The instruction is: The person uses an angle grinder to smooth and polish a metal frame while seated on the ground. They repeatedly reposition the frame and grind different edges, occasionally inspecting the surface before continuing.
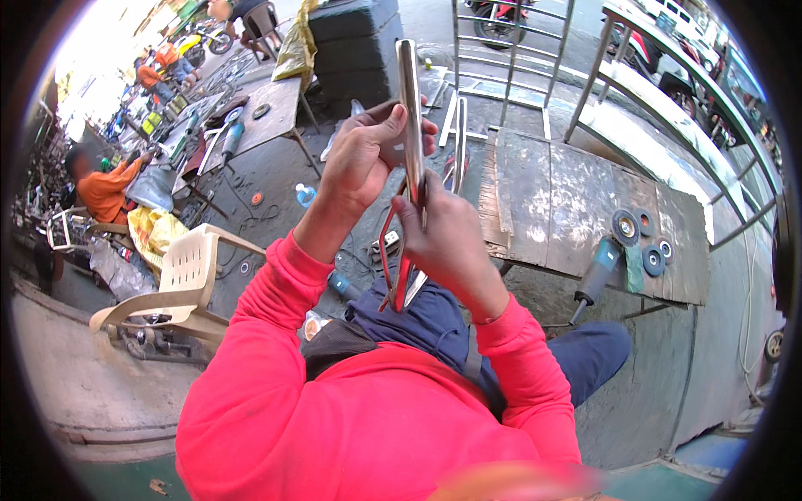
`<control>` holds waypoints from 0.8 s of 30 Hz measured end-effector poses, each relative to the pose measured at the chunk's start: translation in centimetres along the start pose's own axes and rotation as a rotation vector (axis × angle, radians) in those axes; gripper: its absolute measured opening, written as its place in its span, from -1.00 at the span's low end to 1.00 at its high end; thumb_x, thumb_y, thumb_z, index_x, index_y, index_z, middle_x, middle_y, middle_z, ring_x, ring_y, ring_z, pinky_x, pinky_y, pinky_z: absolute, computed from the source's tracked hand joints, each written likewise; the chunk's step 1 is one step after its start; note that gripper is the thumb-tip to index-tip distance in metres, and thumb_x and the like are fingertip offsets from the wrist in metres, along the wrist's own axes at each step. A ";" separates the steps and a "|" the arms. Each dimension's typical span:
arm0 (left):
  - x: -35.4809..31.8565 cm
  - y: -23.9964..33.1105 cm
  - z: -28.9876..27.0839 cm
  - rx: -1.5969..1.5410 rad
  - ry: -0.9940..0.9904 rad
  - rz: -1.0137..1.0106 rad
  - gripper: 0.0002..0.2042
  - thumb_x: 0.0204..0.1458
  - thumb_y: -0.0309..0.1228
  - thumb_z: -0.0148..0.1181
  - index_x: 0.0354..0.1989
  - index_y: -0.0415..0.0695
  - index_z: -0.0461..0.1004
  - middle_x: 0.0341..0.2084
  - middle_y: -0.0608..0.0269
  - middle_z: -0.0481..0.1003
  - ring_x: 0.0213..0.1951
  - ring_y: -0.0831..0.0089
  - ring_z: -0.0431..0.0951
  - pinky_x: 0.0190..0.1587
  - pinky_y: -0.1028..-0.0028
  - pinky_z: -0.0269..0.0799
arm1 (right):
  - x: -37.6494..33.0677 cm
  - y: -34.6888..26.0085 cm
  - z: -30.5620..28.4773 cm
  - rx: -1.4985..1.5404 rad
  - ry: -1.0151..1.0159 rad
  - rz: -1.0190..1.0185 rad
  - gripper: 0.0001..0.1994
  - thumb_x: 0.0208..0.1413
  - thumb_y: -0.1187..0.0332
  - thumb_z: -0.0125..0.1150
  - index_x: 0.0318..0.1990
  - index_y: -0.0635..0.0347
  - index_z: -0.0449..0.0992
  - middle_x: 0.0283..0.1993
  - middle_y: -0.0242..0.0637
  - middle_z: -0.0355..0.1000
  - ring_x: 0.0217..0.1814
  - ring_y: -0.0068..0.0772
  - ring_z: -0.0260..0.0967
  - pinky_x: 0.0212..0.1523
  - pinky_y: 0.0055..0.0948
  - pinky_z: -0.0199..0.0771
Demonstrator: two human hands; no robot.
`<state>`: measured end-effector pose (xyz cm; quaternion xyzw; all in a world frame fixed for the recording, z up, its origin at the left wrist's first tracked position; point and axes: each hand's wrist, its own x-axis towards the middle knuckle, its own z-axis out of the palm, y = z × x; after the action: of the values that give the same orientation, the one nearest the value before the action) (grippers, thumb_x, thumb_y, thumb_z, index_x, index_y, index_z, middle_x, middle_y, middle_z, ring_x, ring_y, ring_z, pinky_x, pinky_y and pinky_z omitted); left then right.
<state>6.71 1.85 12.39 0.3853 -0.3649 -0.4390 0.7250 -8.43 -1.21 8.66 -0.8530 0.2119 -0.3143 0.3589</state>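
Upright in front of my chest is a shiny metal tube (408,79), part of a bent frame whose lower pieces mirror the red of my sleeves. My left hand (359,154) is closed around the tube's upper part, fingertips showing past its right side. A thin grey-brown flat piece lies between thumb and tube; its kind I cannot make out. Lower down, my right hand (451,238) grips the same tube, its thumb across the front. Another shiny bar (460,138) rises behind my right hand; whether it joins the frame is hidden.
On the right, a worn wooden table (576,200) bears an angle grinder (599,269) and several round discs (654,260). A beige plastic chair (185,271) stands left. Beyond it, a person in orange (109,188) sits by another table (259,129) with tools. Metal racks (668,108) stand far right.
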 end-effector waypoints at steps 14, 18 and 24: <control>-1.1 -2.4 2.5 -0.160 -0.052 -0.077 -0.65 0.28 -0.26 -0.06 0.05 -0.31 0.37 -0.32 0.11 0.53 -0.30 0.42 0.55 -0.15 0.42 0.50 | -2.2 8.1 -8.9 0.093 0.106 0.272 -0.65 0.24 0.20 0.09 -0.16 0.41 0.52 -0.44 -0.12 0.52 -0.40 -0.43 0.47 -0.34 -0.47 0.42; -2.4 -1.9 3.5 0.106 -0.022 -0.015 -0.60 0.29 -0.22 -0.09 0.06 -0.34 0.37 -0.31 0.09 0.54 -0.31 0.46 0.57 -0.13 0.48 0.49 | -2.5 11.1 -10.0 0.046 0.171 0.305 -0.64 0.21 0.18 0.11 -0.18 0.42 0.53 -0.48 -0.08 0.51 -0.47 -0.43 0.43 -0.41 -0.44 0.38; -2.9 -1.8 3.7 0.099 -0.091 -0.017 -0.58 0.27 -0.24 -0.05 0.11 -0.36 0.33 -0.27 0.05 0.53 -0.27 0.43 0.56 -0.10 0.46 0.50 | -6.4 18.3 -11.2 -0.099 0.208 0.413 -0.59 0.15 0.12 0.16 -0.19 0.42 0.54 -0.50 -0.02 0.51 -0.51 -0.32 0.44 -0.43 -0.36 0.38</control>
<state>1.87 3.02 11.82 0.4034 -0.4155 -0.4438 0.6839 -23.17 -14.72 -1.32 -0.7712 0.4328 -0.3095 0.3496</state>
